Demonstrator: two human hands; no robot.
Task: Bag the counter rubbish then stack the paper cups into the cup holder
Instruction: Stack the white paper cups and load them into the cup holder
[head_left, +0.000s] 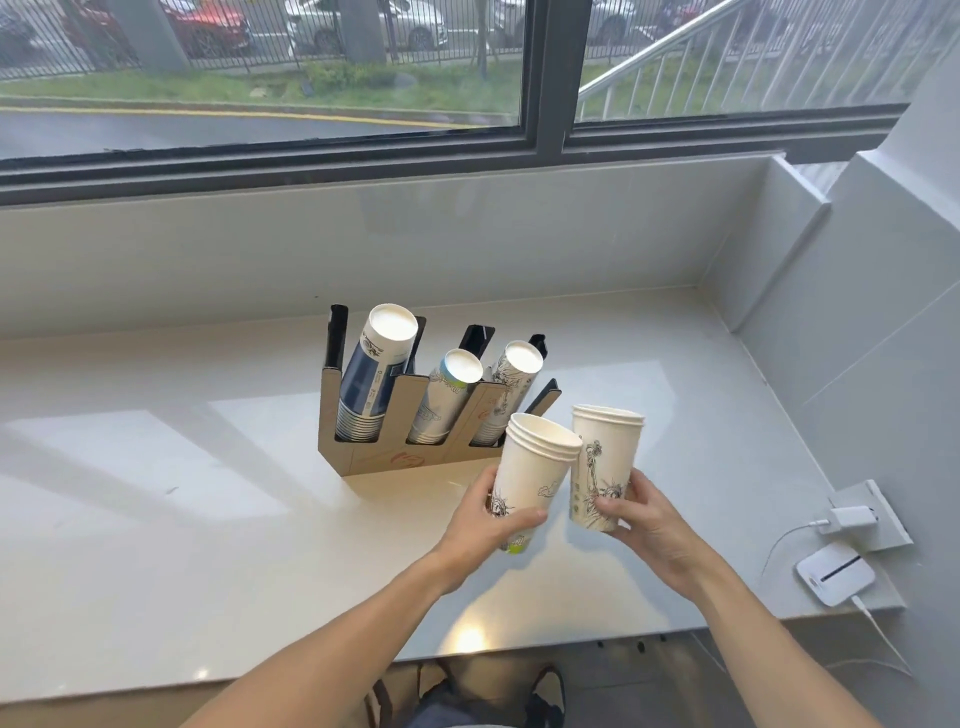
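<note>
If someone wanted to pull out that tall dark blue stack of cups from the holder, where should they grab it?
Probably by the upper end of the dark blue stack, coming from above and the front. It leans back in the cup holder's left slot, bottoms up; the lower rims sit walled in by cardboard, while the top stands free.

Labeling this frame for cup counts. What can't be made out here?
- Cup holder, head view: its cardboard front wall hides the lower ends of the three stacks; counts unreadable.
- Left hand stack: rims too close together to count; fingers cover its base.
- Right hand stack: same, print partly covered.
- Rubbish bag: none in view.
- White device: too small to identify.
</note>
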